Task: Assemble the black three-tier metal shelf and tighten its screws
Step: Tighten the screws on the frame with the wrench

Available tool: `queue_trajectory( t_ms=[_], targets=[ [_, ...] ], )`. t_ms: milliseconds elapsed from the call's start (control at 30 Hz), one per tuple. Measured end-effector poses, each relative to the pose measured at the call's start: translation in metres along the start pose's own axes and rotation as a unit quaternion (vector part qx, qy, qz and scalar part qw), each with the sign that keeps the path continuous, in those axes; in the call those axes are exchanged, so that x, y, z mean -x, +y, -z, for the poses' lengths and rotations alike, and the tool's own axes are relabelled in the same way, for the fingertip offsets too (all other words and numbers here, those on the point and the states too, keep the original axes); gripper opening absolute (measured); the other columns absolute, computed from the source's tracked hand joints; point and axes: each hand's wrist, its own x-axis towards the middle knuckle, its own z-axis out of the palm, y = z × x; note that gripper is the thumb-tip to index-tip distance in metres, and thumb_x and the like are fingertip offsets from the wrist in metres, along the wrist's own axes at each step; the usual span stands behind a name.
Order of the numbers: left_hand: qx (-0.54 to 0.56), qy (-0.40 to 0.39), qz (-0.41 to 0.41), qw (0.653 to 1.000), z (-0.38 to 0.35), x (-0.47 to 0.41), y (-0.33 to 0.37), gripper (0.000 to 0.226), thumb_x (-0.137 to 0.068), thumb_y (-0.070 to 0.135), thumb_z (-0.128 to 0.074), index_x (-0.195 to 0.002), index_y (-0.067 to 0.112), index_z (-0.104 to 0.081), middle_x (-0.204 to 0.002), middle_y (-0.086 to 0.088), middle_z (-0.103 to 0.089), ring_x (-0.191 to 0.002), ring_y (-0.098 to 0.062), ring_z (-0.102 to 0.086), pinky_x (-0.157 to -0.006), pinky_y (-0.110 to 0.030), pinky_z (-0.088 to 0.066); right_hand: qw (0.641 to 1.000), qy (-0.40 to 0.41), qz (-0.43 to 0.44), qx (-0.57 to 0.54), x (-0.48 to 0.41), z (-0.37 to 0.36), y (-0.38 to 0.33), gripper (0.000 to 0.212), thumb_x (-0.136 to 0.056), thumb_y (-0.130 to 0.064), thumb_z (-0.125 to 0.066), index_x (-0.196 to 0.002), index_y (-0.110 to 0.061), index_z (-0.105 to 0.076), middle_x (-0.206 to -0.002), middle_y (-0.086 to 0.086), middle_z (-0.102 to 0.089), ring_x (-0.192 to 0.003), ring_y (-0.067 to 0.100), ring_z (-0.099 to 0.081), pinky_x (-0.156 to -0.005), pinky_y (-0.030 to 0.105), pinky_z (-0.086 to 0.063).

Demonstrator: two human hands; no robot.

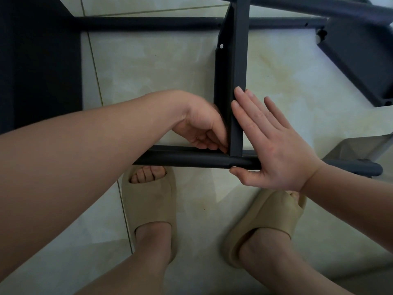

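From the head camera, the black shelf's crossbar (232, 60) meets its round tube (187, 161) above the tiled floor (159, 67); the right hand (274, 145) lies flat, straight fingers against the crossbar and thumb under the tube; the left hand (202, 124) curls its fingers into the joint, and I cannot tell what it holds.

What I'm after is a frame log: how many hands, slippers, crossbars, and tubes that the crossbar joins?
Hands: 2, left hand, right hand
Beige slippers: 2
Black crossbar: 1
Tubes it joins: 2, near tube, far tube
Total: 7
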Motion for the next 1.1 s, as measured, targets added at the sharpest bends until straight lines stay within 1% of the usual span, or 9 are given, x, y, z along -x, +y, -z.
queue_trajectory(
  t_ms=[167, 300, 433, 567, 633, 733, 900, 1000, 1100],
  targets=[
    [0.028, -0.016, 0.004, 0.999, -0.0007, 0.0, -0.0002, 0.012, -0.092, 0.007, -0.061, -0.092, 0.014, -0.071, -0.082, 0.001, -0.07, -0.078, -0.012, -0.059, -0.078, -0.025, -0.047, 1.0, -0.001, 0.0, -0.006, -0.0001, 0.0003, 0.0, 0.102, -0.085, -0.06, -0.056, -0.157, 0.003, -0.022, -0.167, 0.019, -0.012, -0.156, 0.033, -0.011, -0.123, 0.058, -0.019],
    [0.003, -0.009, 0.014, 1.0, -0.003, -0.0019, -0.0018, 0.008, -0.093, 0.015, -0.062, -0.095, 0.018, -0.069, -0.083, 0.003, -0.069, -0.078, -0.012, -0.06, -0.074, -0.026, -0.048, 1.0, -0.005, 0.001, -0.008, 0.0001, 0.0003, 0.0, 0.101, -0.086, -0.06, -0.055, -0.158, 0.003, -0.021, -0.167, 0.02, -0.011, -0.156, 0.033, -0.01, -0.123, 0.058, -0.018],
    [0.013, -0.016, 0.014, 1.0, -0.0006, -0.003, -0.0018, 0.008, -0.092, 0.008, -0.062, -0.092, 0.015, -0.068, -0.077, 0.003, -0.067, -0.07, -0.009, -0.057, -0.069, -0.021, -0.048, 1.0, -0.007, 0.003, -0.007, -0.0001, 0.0001, -0.0003, 0.101, -0.086, -0.059, -0.055, -0.158, 0.003, -0.02, -0.167, 0.02, -0.011, -0.156, 0.033, -0.01, -0.123, 0.058, -0.018],
    [0.04, -0.03, 0.006, 0.999, 0.0018, -0.0021, -0.0023, 0.013, -0.092, 0.002, -0.06, -0.091, 0.011, -0.069, -0.078, -0.001, -0.069, -0.073, -0.011, -0.06, -0.076, -0.023, -0.049, 1.0, -0.007, 0.001, -0.009, -0.0001, 0.0012, 0.0002, 0.101, -0.086, -0.059, -0.055, -0.158, 0.003, -0.02, -0.167, 0.02, -0.01, -0.156, 0.033, -0.009, -0.123, 0.058, -0.017],
    [0.051, -0.043, 0.009, 0.998, 0.0014, -0.0012, -0.003, 0.014, -0.093, 0.006, -0.058, -0.094, 0.012, -0.071, -0.084, -0.002, -0.07, -0.077, -0.013, -0.062, -0.08, -0.026, -0.049, 1.0, -0.008, 0.001, -0.009, -0.0001, 0.0012, 0.0003, 0.101, -0.086, -0.06, -0.055, -0.158, 0.003, -0.02, -0.167, 0.02, -0.01, -0.156, 0.033, -0.009, -0.124, 0.058, -0.017],
    [0.02, -0.032, 0.016, 0.999, -0.0011, -0.0019, -0.0035, 0.01, -0.094, 0.015, -0.06, -0.099, 0.015, -0.069, -0.086, 0.002, -0.068, -0.077, -0.012, -0.06, -0.077, -0.028, -0.048, 1.0, -0.007, 0.001, -0.009, -0.0002, 0.0014, 0.0004, 0.101, -0.086, -0.06, -0.055, -0.158, 0.003, -0.02, -0.167, 0.02, -0.011, -0.156, 0.033, -0.009, -0.123, 0.058, -0.018],
    [0.012, -0.023, 0.022, 0.999, -0.0001, -0.003, -0.0003, 0.008, -0.092, 0.009, -0.063, -0.096, 0.015, -0.068, -0.081, 0.003, -0.066, -0.071, -0.009, -0.055, -0.074, -0.025, -0.047, 1.0, -0.01, -0.001, -0.011, -0.0004, 0.0012, -0.0003, 0.101, -0.086, -0.06, -0.055, -0.158, 0.002, -0.02, -0.168, 0.019, -0.01, -0.156, 0.033, -0.009, -0.123, 0.058, -0.018],
    [0.03, -0.031, 0.013, 0.999, 0.0013, -0.0024, -0.001, 0.013, -0.092, 0.005, -0.061, -0.094, 0.014, -0.069, -0.084, 0.002, -0.067, -0.078, -0.012, -0.057, -0.08, -0.026, -0.046, 1.0, -0.013, -0.003, -0.011, -0.0002, 0.0014, -0.0003, 0.102, -0.086, -0.06, -0.055, -0.158, 0.002, -0.019, -0.168, 0.019, -0.009, -0.157, 0.032, -0.008, -0.124, 0.057, -0.017],
    [0.041, -0.04, 0.009, 0.998, -0.0007, -0.0026, -0.0047, 0.014, -0.093, 0.012, -0.058, -0.098, 0.015, -0.071, -0.091, 0.001, -0.07, -0.09, -0.016, -0.06, -0.087, -0.031, -0.045, 1.0, -0.013, -0.003, -0.011, -0.0001, 0.0011, -0.0004, 0.102, -0.086, -0.06, -0.055, -0.158, 0.002, -0.019, -0.168, 0.019, -0.009, -0.157, 0.031, -0.008, -0.124, 0.056, -0.017]
  ],
)
